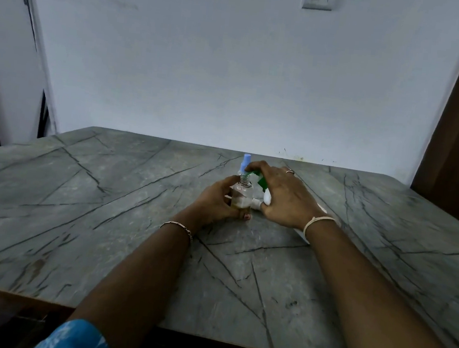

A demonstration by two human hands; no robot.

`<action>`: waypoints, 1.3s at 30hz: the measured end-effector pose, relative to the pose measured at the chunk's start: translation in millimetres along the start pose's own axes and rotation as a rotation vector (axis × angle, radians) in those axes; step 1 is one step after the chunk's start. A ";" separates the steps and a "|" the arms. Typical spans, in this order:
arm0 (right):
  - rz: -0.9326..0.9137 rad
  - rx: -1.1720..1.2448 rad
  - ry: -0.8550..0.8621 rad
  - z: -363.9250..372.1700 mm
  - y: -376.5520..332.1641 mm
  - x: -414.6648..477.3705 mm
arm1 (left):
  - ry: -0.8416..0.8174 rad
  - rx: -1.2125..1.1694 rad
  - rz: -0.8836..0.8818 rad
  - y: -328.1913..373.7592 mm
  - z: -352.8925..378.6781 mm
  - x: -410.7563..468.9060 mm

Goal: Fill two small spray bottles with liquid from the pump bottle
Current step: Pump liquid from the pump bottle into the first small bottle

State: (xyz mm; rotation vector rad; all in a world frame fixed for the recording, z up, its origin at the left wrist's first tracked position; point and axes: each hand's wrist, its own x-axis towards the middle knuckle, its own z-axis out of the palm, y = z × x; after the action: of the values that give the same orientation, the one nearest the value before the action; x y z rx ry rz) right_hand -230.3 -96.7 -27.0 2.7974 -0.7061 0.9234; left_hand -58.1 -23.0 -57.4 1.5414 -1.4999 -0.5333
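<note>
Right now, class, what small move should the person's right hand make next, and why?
Probably press the green pump head down once. The right hand curls over it, its spout sits above the open neck of the small clear bottle, the left hand grips that bottle upright, and only a little liquid shows near its bottom.

A grey, dark-veined marble tabletop, a green pump head and a blue spray cap are shown.
</note>
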 end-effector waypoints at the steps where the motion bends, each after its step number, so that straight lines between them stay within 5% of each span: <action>1: -0.001 0.000 0.001 0.0 -0.4 0.4 | 0.000 -0.001 0.004 0.7 0.1 -0.5; 39: 0.011 -0.057 -0.019 -3.5 -4.6 -5.9 | 0.000 -0.040 -0.048 3.6 0.9 -2.3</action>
State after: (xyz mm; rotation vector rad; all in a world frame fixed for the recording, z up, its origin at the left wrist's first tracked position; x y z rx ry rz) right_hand -234.2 -89.5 -27.4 2.7588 -0.7390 0.8659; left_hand -61.2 -20.6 -55.6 1.5492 -1.4471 -0.5875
